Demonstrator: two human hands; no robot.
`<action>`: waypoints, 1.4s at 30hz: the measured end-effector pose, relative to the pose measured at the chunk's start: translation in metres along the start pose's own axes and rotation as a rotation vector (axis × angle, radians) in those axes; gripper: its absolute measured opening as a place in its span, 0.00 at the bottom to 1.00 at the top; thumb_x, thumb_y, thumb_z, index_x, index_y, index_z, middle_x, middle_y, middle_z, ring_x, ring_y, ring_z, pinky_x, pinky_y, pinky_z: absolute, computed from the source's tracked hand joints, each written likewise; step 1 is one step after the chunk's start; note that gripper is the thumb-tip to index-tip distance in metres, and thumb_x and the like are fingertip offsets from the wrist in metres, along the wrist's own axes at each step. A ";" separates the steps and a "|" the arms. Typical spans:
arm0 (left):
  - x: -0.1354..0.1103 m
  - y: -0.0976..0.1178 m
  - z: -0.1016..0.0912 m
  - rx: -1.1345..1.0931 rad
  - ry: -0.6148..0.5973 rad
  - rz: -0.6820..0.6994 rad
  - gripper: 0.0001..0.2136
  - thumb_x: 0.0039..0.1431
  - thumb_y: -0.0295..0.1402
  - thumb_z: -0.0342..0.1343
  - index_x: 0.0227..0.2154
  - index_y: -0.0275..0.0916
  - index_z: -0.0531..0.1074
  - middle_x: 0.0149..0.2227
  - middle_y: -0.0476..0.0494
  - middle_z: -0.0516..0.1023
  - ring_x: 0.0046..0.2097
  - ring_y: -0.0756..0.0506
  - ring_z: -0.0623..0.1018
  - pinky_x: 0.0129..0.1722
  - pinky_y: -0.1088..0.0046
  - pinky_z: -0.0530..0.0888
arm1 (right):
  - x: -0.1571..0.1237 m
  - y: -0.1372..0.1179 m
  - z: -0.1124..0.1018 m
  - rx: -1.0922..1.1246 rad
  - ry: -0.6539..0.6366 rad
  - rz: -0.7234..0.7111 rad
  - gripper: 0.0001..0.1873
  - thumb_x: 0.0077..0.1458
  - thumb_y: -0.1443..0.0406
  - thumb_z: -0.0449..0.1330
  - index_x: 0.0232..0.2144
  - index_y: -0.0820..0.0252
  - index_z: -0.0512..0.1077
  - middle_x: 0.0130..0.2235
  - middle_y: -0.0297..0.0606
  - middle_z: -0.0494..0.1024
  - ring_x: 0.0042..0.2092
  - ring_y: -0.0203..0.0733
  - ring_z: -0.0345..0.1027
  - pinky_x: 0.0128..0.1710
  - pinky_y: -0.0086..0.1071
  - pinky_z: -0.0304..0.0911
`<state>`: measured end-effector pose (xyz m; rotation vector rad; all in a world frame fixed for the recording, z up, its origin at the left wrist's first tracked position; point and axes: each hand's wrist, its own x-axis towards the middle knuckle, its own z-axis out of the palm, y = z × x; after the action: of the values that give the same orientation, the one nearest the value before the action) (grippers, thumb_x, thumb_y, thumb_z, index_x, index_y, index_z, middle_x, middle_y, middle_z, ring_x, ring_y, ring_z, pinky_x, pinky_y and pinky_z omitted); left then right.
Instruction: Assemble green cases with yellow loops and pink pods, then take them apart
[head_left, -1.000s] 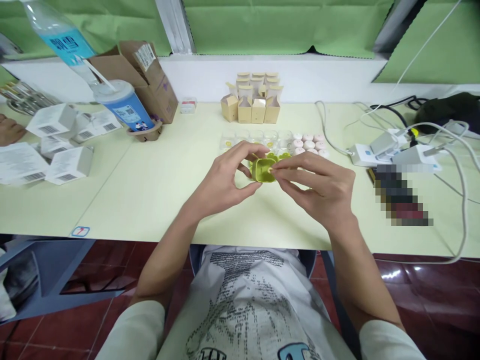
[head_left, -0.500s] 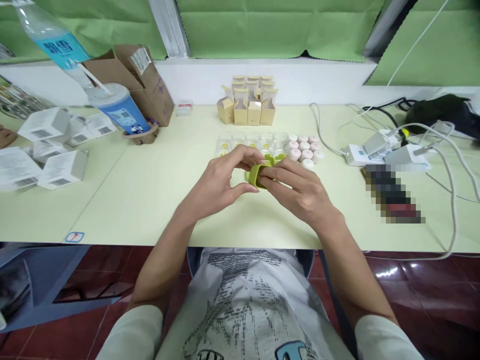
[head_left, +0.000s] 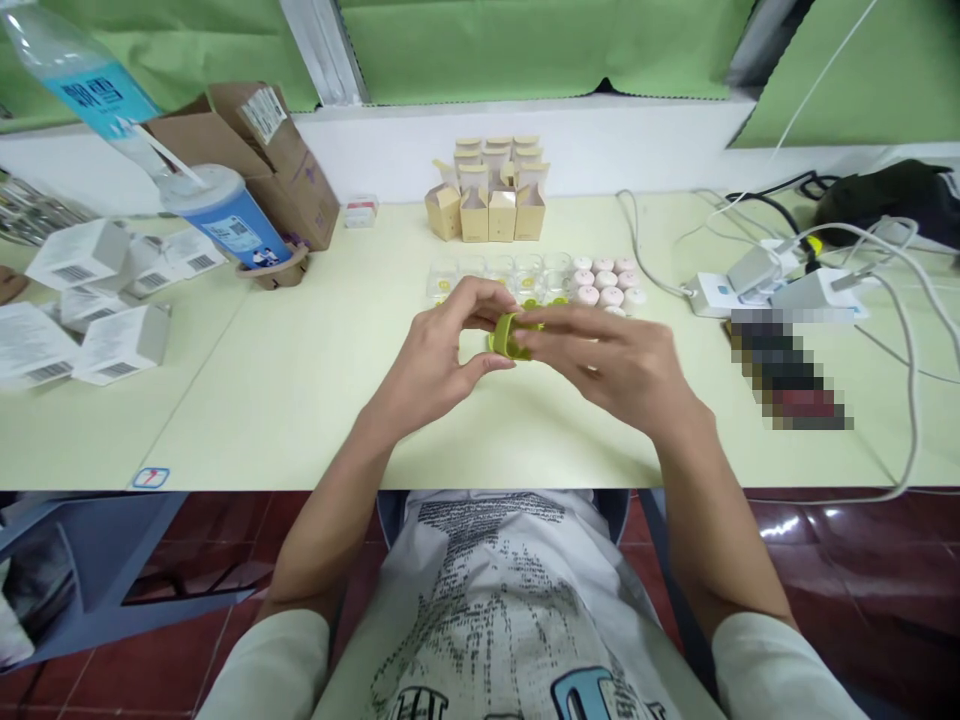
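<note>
One green plastic case (head_left: 503, 336), mouth open, is gripped in the curled left hand (head_left: 431, 368); whether anything is held by the half-open right hand (head_left: 628, 372) cannot be told; several cartons (head_left: 474, 222) are left unclosed.

Head cam, single; worn up top, facing fwd. & down; near; above white printed cloth T-shirt (head_left: 495, 600), pale-green flat tabletop (head_left: 262, 390).

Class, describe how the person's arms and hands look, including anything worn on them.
The left hand and right hand are ungloved, and both wrists look bare. Plain, pale, short fabric sleeves leave the forearms uncovered; the whitish shirt carries black print.
</note>
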<state>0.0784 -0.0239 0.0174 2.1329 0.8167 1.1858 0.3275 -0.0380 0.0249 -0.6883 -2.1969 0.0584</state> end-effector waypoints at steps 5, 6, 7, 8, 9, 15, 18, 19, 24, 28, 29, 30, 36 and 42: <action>-0.001 0.003 0.002 -0.037 0.041 0.020 0.24 0.70 0.47 0.72 0.60 0.45 0.71 0.61 0.38 0.85 0.64 0.37 0.86 0.66 0.54 0.86 | 0.003 0.003 -0.005 0.325 0.136 0.491 0.19 0.65 0.46 0.75 0.49 0.50 0.85 0.50 0.43 0.89 0.48 0.50 0.85 0.49 0.45 0.84; -0.002 0.004 0.003 -0.036 0.050 0.018 0.24 0.70 0.47 0.72 0.60 0.45 0.71 0.61 0.37 0.86 0.65 0.36 0.86 0.67 0.53 0.85 | 0.003 0.005 -0.003 0.450 0.088 0.555 0.25 0.62 0.43 0.77 0.50 0.52 0.85 0.50 0.44 0.89 0.47 0.50 0.86 0.47 0.44 0.85; -0.002 0.004 0.004 -0.032 0.059 0.018 0.24 0.71 0.48 0.71 0.60 0.45 0.71 0.61 0.37 0.86 0.65 0.36 0.86 0.67 0.53 0.85 | 0.004 0.007 0.000 0.572 0.040 0.600 0.30 0.58 0.41 0.79 0.50 0.54 0.84 0.49 0.44 0.89 0.46 0.50 0.86 0.46 0.44 0.85; -0.002 0.005 0.005 -0.029 0.066 0.022 0.23 0.72 0.48 0.70 0.60 0.45 0.71 0.61 0.37 0.86 0.65 0.36 0.86 0.68 0.52 0.85 | 0.005 0.009 0.002 0.676 0.008 0.632 0.32 0.55 0.41 0.80 0.50 0.56 0.84 0.49 0.45 0.90 0.45 0.49 0.86 0.45 0.43 0.85; -0.002 0.006 0.006 -0.032 0.071 0.033 0.22 0.72 0.47 0.70 0.60 0.44 0.71 0.61 0.38 0.86 0.65 0.36 0.86 0.68 0.52 0.85 | 0.005 0.011 0.005 0.755 0.000 0.658 0.33 0.52 0.41 0.82 0.49 0.56 0.84 0.48 0.45 0.90 0.44 0.49 0.86 0.44 0.43 0.85; -0.003 0.005 0.010 -0.109 0.086 0.123 0.21 0.71 0.44 0.72 0.58 0.45 0.73 0.60 0.40 0.87 0.64 0.36 0.87 0.67 0.55 0.87 | 0.006 0.011 0.011 0.927 0.112 0.718 0.33 0.42 0.47 0.88 0.43 0.56 0.84 0.42 0.40 0.90 0.44 0.47 0.87 0.47 0.41 0.86; -0.002 0.002 0.010 -0.124 0.097 0.124 0.23 0.70 0.46 0.73 0.59 0.45 0.73 0.59 0.40 0.88 0.64 0.35 0.87 0.66 0.53 0.87 | 0.006 0.010 0.012 0.922 0.141 0.708 0.31 0.44 0.47 0.87 0.43 0.57 0.85 0.41 0.40 0.90 0.43 0.47 0.87 0.47 0.42 0.86; -0.002 0.001 0.009 -0.131 0.096 0.119 0.24 0.69 0.47 0.73 0.59 0.45 0.73 0.60 0.39 0.88 0.64 0.34 0.87 0.65 0.52 0.88 | 0.006 0.010 0.013 0.917 0.151 0.702 0.30 0.45 0.47 0.87 0.43 0.57 0.85 0.41 0.40 0.90 0.42 0.48 0.87 0.47 0.43 0.87; -0.003 0.003 0.009 -0.147 0.100 0.076 0.23 0.69 0.46 0.73 0.59 0.46 0.74 0.60 0.40 0.87 0.66 0.33 0.86 0.66 0.48 0.87 | 0.007 0.008 0.018 0.883 0.193 0.676 0.25 0.50 0.49 0.86 0.42 0.54 0.84 0.40 0.38 0.89 0.41 0.47 0.86 0.45 0.43 0.87; -0.001 0.005 0.009 -0.190 0.085 0.053 0.23 0.68 0.44 0.74 0.59 0.46 0.74 0.61 0.41 0.86 0.67 0.34 0.85 0.67 0.48 0.85 | 0.006 0.008 0.020 0.879 0.186 0.669 0.22 0.54 0.49 0.84 0.41 0.54 0.83 0.40 0.37 0.88 0.39 0.43 0.85 0.42 0.40 0.86; 0.000 0.004 0.008 -0.212 0.081 0.054 0.25 0.66 0.45 0.76 0.59 0.46 0.74 0.62 0.41 0.85 0.67 0.34 0.84 0.68 0.48 0.84 | 0.006 0.008 0.020 0.874 0.196 0.665 0.22 0.55 0.50 0.83 0.41 0.54 0.83 0.40 0.36 0.88 0.39 0.43 0.84 0.42 0.40 0.86; 0.001 0.004 0.008 -0.233 0.084 0.052 0.26 0.65 0.46 0.77 0.59 0.46 0.74 0.63 0.40 0.84 0.68 0.34 0.83 0.68 0.49 0.84 | 0.007 0.009 0.021 0.866 0.212 0.657 0.22 0.55 0.50 0.83 0.41 0.54 0.82 0.40 0.36 0.87 0.40 0.43 0.84 0.42 0.39 0.85; 0.006 0.002 0.009 -0.280 0.058 -0.191 0.21 0.77 0.55 0.61 0.44 0.40 0.78 0.45 0.43 0.85 0.48 0.45 0.87 0.51 0.65 0.86 | 0.007 0.007 0.029 0.882 0.254 0.597 0.22 0.58 0.48 0.81 0.45 0.51 0.81 0.45 0.37 0.85 0.43 0.44 0.83 0.43 0.40 0.83; 0.006 0.001 0.015 -0.448 -0.025 -0.294 0.28 0.68 0.64 0.65 0.38 0.40 0.73 0.35 0.48 0.80 0.37 0.49 0.82 0.41 0.72 0.83 | 0.008 0.003 0.035 0.900 0.209 0.600 0.23 0.58 0.47 0.81 0.45 0.50 0.80 0.42 0.37 0.82 0.42 0.44 0.79 0.42 0.39 0.78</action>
<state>0.0943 -0.0231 0.0145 1.6012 0.7400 1.0656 0.2993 -0.0247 0.0067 -0.7337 -1.4580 1.1416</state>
